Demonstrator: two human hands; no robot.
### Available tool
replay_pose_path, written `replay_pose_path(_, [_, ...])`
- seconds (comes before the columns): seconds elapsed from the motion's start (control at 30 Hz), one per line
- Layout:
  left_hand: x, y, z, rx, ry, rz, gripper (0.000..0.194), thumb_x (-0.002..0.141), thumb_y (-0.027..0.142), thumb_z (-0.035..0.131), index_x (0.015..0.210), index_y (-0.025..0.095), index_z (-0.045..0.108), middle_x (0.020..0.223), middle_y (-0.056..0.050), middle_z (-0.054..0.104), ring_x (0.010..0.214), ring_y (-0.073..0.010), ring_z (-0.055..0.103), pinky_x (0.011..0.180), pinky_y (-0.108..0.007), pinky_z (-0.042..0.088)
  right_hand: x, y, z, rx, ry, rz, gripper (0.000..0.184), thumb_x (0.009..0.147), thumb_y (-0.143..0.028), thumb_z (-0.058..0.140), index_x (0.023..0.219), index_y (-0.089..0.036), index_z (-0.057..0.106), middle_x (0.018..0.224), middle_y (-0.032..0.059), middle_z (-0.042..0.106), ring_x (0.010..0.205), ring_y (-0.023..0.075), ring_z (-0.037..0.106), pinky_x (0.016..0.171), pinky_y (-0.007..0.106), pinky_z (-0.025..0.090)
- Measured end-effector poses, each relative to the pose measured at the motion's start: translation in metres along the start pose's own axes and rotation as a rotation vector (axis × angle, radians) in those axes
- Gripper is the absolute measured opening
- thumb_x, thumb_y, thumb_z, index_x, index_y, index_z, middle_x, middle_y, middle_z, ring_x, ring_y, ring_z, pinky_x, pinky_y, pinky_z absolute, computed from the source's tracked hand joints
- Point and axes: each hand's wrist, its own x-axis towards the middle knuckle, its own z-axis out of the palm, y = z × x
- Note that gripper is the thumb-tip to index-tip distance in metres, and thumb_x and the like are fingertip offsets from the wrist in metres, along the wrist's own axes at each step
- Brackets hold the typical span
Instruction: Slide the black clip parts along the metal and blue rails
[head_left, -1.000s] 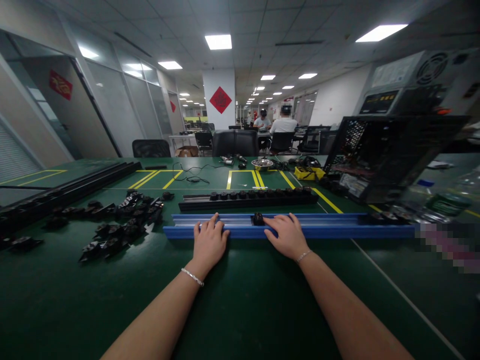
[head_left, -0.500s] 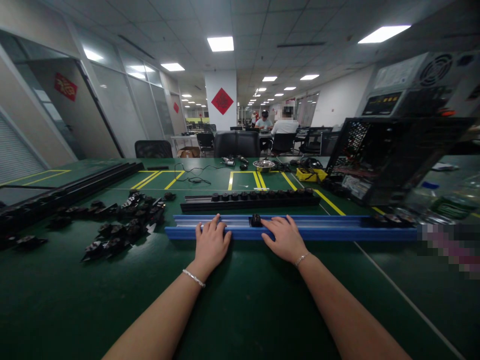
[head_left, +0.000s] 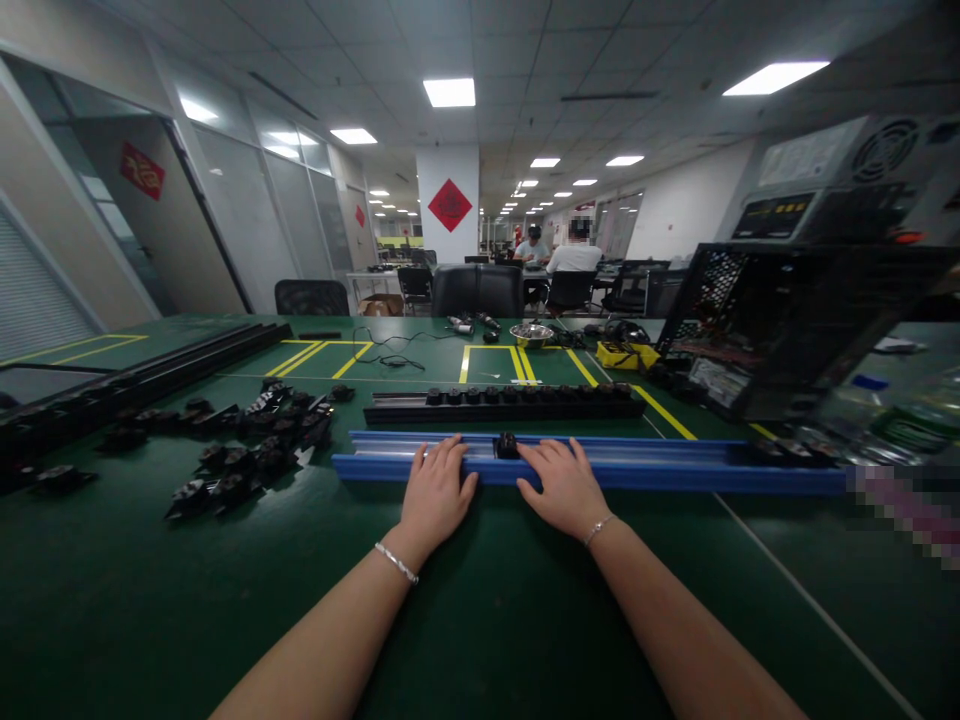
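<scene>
A long blue rail (head_left: 660,477) with a channel along it lies across the table in front of me. In its channel sits a small black block with a rounded top (head_left: 507,445), between my two hands. My left hand (head_left: 437,490) rests over the rail to the left of the block, fingers stretched out across the channel and thumb apart. From the right, my right hand (head_left: 561,487) reaches over the near wall with fingers spread, its index fingertip at the block's side. Several similar dark parts (head_left: 795,453) sit at the rail's right end.
Behind the blue rail lies a black rail (head_left: 510,411) holding a row of black parts. Loose black parts (head_left: 232,480) are heaped at left, near long black rails (head_left: 187,370). An open computer case (head_left: 810,330), plastic bottles (head_left: 915,420) and a metal bowl (head_left: 531,334) are also on the table.
My left hand has slid right along the rail, closer to the block. The block and my right hand have shifted slightly left. The whole view has moved a little.
</scene>
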Motion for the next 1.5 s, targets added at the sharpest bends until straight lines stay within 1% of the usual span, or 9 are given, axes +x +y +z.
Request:
replay_pose_path(0.13, [-0.001, 0.003, 0.001, -0.027, -0.003, 0.023, 0.039, 0.088, 0.037, 0.042, 0.122, 0.019, 0.048, 0.134, -0.009, 0.051, 0.125, -0.0214, 0.044, 0.111, -0.047, 0.021, 0.000, -0.008, 0.004, 0.020, 0.014, -0.004, 0.050, 0.081, -0.041, 0.046, 0.128, -0.023, 0.049, 0.121, 0.0076, 0.059, 0.121, 0.0252, 0.042, 0.108, 0.051, 0.012])
replay_pose_path(0.43, [0.000, 0.004, 0.001, -0.046, -0.010, 0.010, 0.043, 0.085, 0.035, 0.047, 0.126, 0.021, 0.044, 0.133, -0.009, 0.052, 0.125, -0.0213, 0.044, 0.110, -0.046, 0.023, 0.000, -0.013, 0.006, 0.028, 0.017, 0.013, 0.051, 0.080, -0.039, 0.048, 0.129, -0.024, 0.048, 0.120, 0.0075, 0.058, 0.122, 0.0261, 0.040, 0.108, 0.053, 0.009])
replay_pose_path(0.53, [0.000, 0.005, -0.002, -0.055, -0.030, 0.011, 0.048, 0.085, 0.038, 0.047, 0.130, 0.024, 0.041, 0.135, -0.008, 0.050, 0.125, -0.0221, 0.043, 0.109, -0.047, 0.023, 0.000, -0.018, 0.008, 0.028, 0.034, 0.025, 0.051, 0.079, -0.039, 0.049, 0.128, -0.025, 0.049, 0.121, 0.0077, 0.057, 0.122, 0.0268, 0.039, 0.108, 0.054, 0.007])
replay_pose_path(0.73, [0.001, 0.008, -0.005, 0.000, -0.060, 0.017, 0.050, 0.083, 0.046, 0.048, 0.132, 0.036, 0.040, 0.142, -0.007, 0.041, 0.126, -0.0256, 0.041, 0.107, -0.049, 0.025, 0.000, -0.022, 0.011, 0.028, 0.040, 0.035, 0.051, 0.079, -0.038, 0.049, 0.128, -0.025, 0.049, 0.121, 0.0084, 0.057, 0.124, 0.0277, 0.037, 0.108, 0.055, 0.007])
replay_pose_path(0.97, [0.001, 0.009, -0.005, 0.036, -0.078, 0.027, 0.057, 0.081, 0.048, 0.051, 0.136, 0.042, 0.034, 0.146, -0.007, 0.035, 0.125, -0.0292, 0.041, 0.104, -0.053, 0.026, 0.001, -0.024, 0.011, 0.026, 0.042, 0.042, 0.053, 0.078, -0.037, 0.050, 0.130, -0.027, 0.047, 0.119, 0.0084, 0.056, 0.124, 0.0279, 0.036, 0.107, 0.055, 0.006])
replay_pose_path(1.1, [0.001, 0.010, -0.005, 0.048, -0.094, 0.038, 0.058, 0.081, 0.049, 0.051, 0.136, 0.044, 0.032, 0.148, -0.007, 0.032, 0.127, -0.0306, 0.039, 0.103, -0.054, 0.026, 0.002, -0.025, 0.012, 0.025, 0.036, 0.050, 0.053, 0.077, -0.037, 0.051, 0.129, -0.027, 0.047, 0.119, 0.0085, 0.056, 0.124, 0.0282, 0.036, 0.107, 0.056, 0.005])
replay_pose_path(1.23, [0.002, 0.011, -0.005, 0.056, -0.113, 0.042, 0.058, 0.082, 0.050, 0.048, 0.137, 0.044, 0.030, 0.149, -0.008, 0.030, 0.127, -0.0318, 0.038, 0.102, -0.056, 0.026, 0.003, -0.028, 0.014, 0.025, 0.026, 0.039, 0.054, 0.077, -0.036, 0.051, 0.131, -0.026, 0.045, 0.119, 0.0084, 0.056, 0.123, 0.0270, 0.036, 0.108, 0.053, 0.007])
replay_pose_path(1.37, [0.002, 0.012, -0.006, 0.077, -0.149, 0.021, 0.062, 0.081, 0.052, 0.050, 0.138, 0.043, 0.029, 0.150, -0.006, 0.027, 0.129, -0.0310, 0.036, 0.104, -0.055, 0.024, 0.004, -0.033, 0.014, 0.018, 0.013, 0.035, 0.054, 0.077, -0.035, 0.052, 0.130, -0.026, 0.046, 0.120, 0.0081, 0.055, 0.122, 0.0262, 0.036, 0.108, 0.050, 0.008])
replay_pose_path(1.5, [0.002, 0.012, -0.006, 0.090, -0.154, 0.020, 0.062, 0.081, 0.052, 0.050, 0.138, 0.043, 0.029, 0.150, -0.006, 0.026, 0.129, -0.0309, 0.035, 0.104, -0.054, 0.023, 0.005, -0.036, 0.014, 0.026, 0.005, 0.023, 0.053, 0.077, -0.036, 0.053, 0.129, -0.025, 0.048, 0.119, 0.0086, 0.056, 0.121, 0.0261, 0.037, 0.107, 0.049, 0.007])
